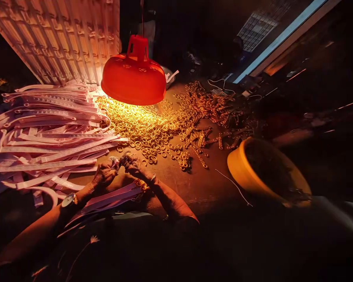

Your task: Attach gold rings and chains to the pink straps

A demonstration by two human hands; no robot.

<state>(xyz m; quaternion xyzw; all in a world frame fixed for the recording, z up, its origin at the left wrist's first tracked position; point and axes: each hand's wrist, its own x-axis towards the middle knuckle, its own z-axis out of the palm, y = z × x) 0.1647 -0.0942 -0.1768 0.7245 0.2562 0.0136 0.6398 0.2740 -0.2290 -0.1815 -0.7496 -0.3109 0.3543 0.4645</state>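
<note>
My left hand (105, 173), a watch on its wrist, is closed with its fingertips close to those of my right hand. My right hand (133, 163), with a bangle on the wrist, is closed too, its fingers bent and dark coverings apparently on the tips. Whatever lies between the fingers is too small and shaded to make out. Below the hands are pink straps (114, 197) with gold-coloured metal pieces (141, 185) at their ends. Just beyond the fingertips spreads a heap of gold-coloured rings (147, 131).
A large pile of pink straps (53, 133) covers the table's left side. A red lamp (133, 80) hangs low over the rings. Short chain-like metal pieces (207, 103) lie right of them. At the right stands a tilted yellow tub (238, 160), near a loose thread (235, 186).
</note>
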